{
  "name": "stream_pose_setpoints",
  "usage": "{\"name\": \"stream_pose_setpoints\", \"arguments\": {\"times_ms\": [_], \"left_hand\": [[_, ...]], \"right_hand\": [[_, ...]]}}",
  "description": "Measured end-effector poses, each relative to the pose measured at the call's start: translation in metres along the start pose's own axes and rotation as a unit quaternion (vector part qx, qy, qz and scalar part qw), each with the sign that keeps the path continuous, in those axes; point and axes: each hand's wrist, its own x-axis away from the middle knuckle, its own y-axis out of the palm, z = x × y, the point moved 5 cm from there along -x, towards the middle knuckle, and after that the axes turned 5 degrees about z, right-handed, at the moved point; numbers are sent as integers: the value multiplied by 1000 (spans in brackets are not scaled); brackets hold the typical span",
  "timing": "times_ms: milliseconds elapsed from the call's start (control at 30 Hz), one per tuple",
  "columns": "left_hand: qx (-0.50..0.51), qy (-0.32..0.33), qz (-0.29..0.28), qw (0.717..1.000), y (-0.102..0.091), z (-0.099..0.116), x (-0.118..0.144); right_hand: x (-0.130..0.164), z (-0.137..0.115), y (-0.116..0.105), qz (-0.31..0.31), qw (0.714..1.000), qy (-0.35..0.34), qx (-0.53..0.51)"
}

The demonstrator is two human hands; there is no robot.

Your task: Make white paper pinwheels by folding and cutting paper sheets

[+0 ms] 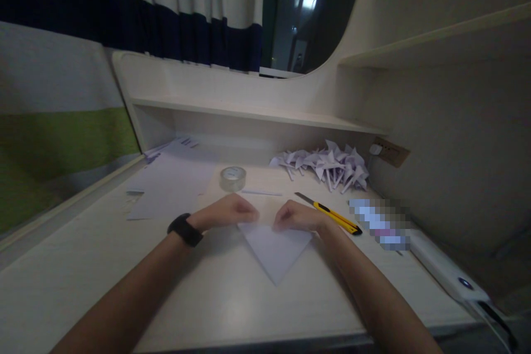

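Head view: hands [265, 215] on paper's [276, 254] top edge.

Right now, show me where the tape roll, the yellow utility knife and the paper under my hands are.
tape roll [233, 178], head view, on its top rim
yellow utility knife [332, 214], head view, mid handle
folded paper [274, 251], head view, on its lower triangular face

Pixelated item [379, 224] right of the right grip [296, 217]: unreadable. Paper's [276, 251] top edge hidden under both grips; fingertips curled from view.
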Motion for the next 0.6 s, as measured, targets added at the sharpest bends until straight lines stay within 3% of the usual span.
{"name": "stream_pose_setpoints", "arguments": {"times_ms": [33,200,400,600], "left_hand": [[-22,19,12,999,7,4,-3],[-79,41,-40,995,33,0,-9],[-60,33,-44,997,26,-21,-9],[-53,12,-48,997,15,-24,-6]], "right_hand": [[-1,-2,5,-5,1000,-5,7],[-6,-11,22,-40,998,-35,28],[-4,-8,12,-32,999,-21,19],[-2,3,-1,-27,999,6,-41]]}}
